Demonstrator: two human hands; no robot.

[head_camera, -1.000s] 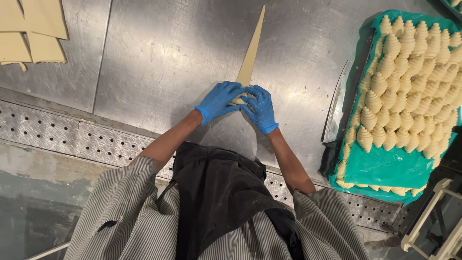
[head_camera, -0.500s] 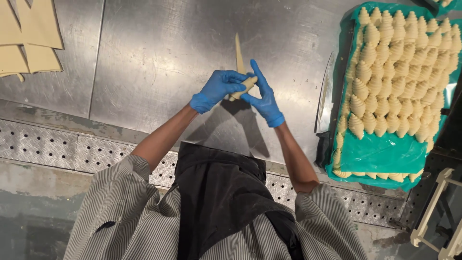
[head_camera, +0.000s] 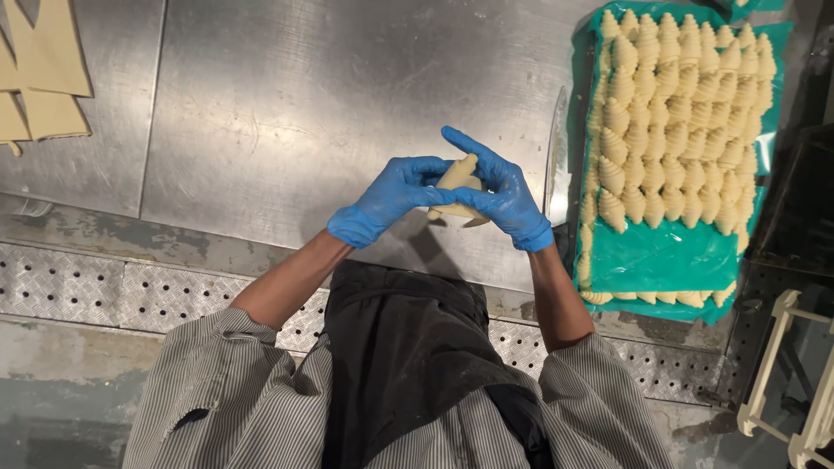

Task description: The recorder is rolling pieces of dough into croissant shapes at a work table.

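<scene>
A pale rolled dough piece (head_camera: 458, 180), croissant-shaped, is held above the steel worktable (head_camera: 287, 113) between both of my blue-gloved hands. My left hand (head_camera: 389, 198) grips its near left side. My right hand (head_camera: 497, 191) cups it from the right, index finger stretched out. To the right, a tray lined with teal plastic (head_camera: 669, 260) carries several rows of rolled raw croissants (head_camera: 673, 130).
Flat cut dough triangles (head_camera: 39, 78) lie stacked at the table's far left. A knife or scraper blade (head_camera: 556, 148) rests beside the tray. A perforated metal ledge (head_camera: 95, 287) runs along the table's near edge. A cream rack frame (head_camera: 790, 382) stands at the lower right.
The long dough triangle that lay stretched on the table has been rolled up into a compact roll, and both hands have lifted it off the surface.
</scene>
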